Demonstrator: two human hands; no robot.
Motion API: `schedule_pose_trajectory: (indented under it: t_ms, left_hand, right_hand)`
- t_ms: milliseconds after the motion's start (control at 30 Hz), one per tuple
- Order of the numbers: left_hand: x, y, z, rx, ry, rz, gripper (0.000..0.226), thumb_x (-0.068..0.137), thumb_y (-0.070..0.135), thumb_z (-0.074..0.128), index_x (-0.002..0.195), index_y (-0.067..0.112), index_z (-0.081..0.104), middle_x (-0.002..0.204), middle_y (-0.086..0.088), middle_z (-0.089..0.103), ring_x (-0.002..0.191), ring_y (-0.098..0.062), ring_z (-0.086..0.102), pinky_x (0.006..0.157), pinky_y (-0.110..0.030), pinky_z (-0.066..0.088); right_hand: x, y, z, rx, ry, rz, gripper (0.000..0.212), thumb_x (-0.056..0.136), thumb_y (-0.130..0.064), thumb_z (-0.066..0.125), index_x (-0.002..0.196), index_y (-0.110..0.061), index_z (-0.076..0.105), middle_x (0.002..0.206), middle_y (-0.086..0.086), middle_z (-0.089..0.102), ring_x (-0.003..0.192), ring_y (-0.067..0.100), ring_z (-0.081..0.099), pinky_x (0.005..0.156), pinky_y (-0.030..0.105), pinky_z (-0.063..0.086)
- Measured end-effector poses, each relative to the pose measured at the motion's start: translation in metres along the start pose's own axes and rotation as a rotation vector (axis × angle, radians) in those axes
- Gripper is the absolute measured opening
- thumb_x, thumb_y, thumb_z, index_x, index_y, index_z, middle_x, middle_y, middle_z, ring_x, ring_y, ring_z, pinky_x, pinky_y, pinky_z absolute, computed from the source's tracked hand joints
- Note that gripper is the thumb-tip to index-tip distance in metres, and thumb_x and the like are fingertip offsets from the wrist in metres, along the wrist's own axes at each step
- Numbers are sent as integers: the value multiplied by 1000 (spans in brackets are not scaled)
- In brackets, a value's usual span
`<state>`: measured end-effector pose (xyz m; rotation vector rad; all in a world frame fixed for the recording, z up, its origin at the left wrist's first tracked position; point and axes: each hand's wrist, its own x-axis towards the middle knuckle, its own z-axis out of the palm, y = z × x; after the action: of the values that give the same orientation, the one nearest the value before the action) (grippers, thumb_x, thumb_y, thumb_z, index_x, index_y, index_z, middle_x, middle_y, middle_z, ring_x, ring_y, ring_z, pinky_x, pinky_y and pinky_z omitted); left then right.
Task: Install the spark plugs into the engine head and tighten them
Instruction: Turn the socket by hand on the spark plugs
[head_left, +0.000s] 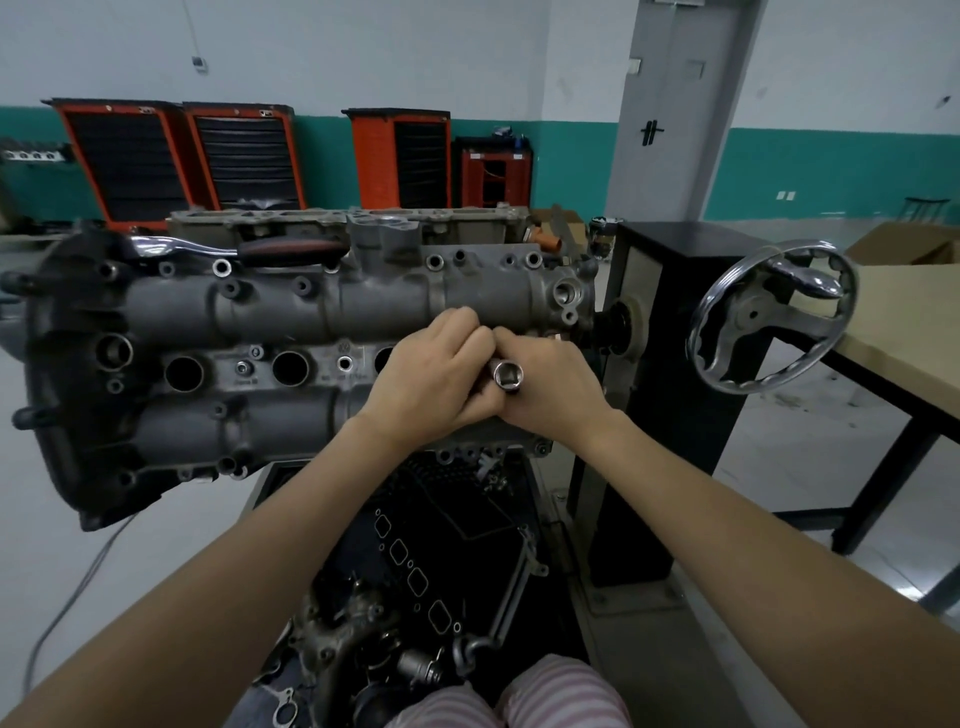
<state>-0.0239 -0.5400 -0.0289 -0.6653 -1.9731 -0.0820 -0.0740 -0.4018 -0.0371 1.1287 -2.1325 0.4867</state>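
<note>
Hands meet over the right end of a grey cast-metal engine head (332, 306) that is mounted sideways on a black stand, seen from a head-worn camera. The left hand (431, 374) and the right hand (550, 384) are pressed together, fingers curled round a short chrome socket (508, 375) whose open hexagonal mouth faces the camera. Both hands grip it; whether a spark plug sits inside cannot be told, and no spark plug is plainly visible anywhere.

Judging by the grip, the step in hand looks like preparing the socket, either loading a plug into it or joining it to an extension, before it goes into a well. The next move would call for lining the socket up straight with a plug well and starting the thread gently by hand, so it does not cross-thread.

Three dark round plug wells (184, 373) show along the middle of the head, the third partly covered by the left hand; a fourth may lie hidden under the hands. One chrome ratchet wrench with a black and red handle (234, 248) rests on top of the engine, well apart from the hands. One chrome handwheel (771, 317) stands on the stand at the right, beside one tan-topped table (904, 322). Three orange tool cabinets (400, 156) line the far wall.
</note>
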Motion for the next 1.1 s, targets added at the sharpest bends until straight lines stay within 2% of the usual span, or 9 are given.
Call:
schedule_pose_trajectory:
  t_ms: [100, 200, 267, 400, 533, 767, 867, 967, 1100]
  left_hand:
    - [-3, -1, 2, 62, -8, -15, 24, 75, 22, 56, 61, 3, 50, 61, -10, 46, 56, -22, 45, 47, -24, 26]
    - [-5, -2, 4, 60, 24, -66, 36, 78, 30, 61, 52, 9, 49, 51, -6, 46, 43, -23, 48, 36, -25, 29]
    - [-5, -2, 4, 16, 44, -79, 40, 80, 30, 59, 48, 8, 48, 48, -7, 44, 38, -24, 45, 35, -24, 29]
    - [-4, 1, 1, -69, -21, -75, 32, 82, 23, 52, 57, 2, 49, 55, -11, 46, 42, -26, 44, 40, -24, 29]
    - [-2, 3, -2, -111, -67, -112, 28, 80, 23, 47, 65, 1, 49, 63, -13, 45, 48, -25, 43, 42, -26, 29]
    - [-5, 1, 1, -45, -32, -136, 34, 78, 26, 54, 52, 4, 50, 51, -10, 46, 40, -26, 46, 38, -24, 32]
    - [-5, 2, 1, -59, -68, -98, 32, 82, 25, 50, 60, 2, 51, 58, -11, 48, 45, -26, 47, 40, -25, 30]
    - [-4, 3, -2, -95, -92, -127, 31, 84, 27, 46, 67, 1, 50, 65, -12, 47, 51, -24, 45, 42, -26, 30]
    - [-6, 6, -2, -60, -73, -146, 28, 79, 25, 47, 63, 3, 49, 61, -10, 46, 47, -23, 43, 41, -23, 26]
  right_hand:
    - [0, 1, 1, 15, 1, 8, 12, 77, -14, 61, 72, -3, 58, 62, 10, 59, 57, 33, 56, 47, 35, 39]
    - [0, 2, 2, 43, 67, 26, 19, 70, -7, 64, 56, -7, 50, 52, 10, 55, 48, 31, 52, 45, 28, 30]
    - [1, 2, 2, 53, 79, 45, 22, 71, -10, 61, 54, -8, 47, 49, 10, 53, 46, 31, 50, 47, 27, 27]
    - [0, -1, -1, 20, 76, 37, 21, 70, -14, 65, 65, -8, 45, 50, 7, 51, 43, 31, 48, 45, 25, 22]
    - [0, -1, 0, 6, 25, 2, 18, 74, -16, 63, 74, -2, 51, 57, 10, 56, 49, 33, 52, 42, 30, 33]
    - [-3, 1, 3, 92, 82, 40, 20, 77, -15, 55, 60, -3, 52, 56, 11, 56, 52, 32, 53, 45, 35, 39]
    - [-1, -1, 3, 38, 92, 57, 17, 73, -16, 58, 64, -5, 49, 53, 10, 55, 49, 33, 52, 44, 28, 31]
    - [-1, -2, 1, 1, 47, 70, 22, 72, -21, 64, 73, -5, 49, 56, 9, 56, 49, 33, 53, 43, 30, 35]
    - [-2, -2, 0, 6, 62, 22, 18, 74, -18, 60, 67, -4, 51, 53, 9, 54, 46, 31, 51, 41, 28, 32]
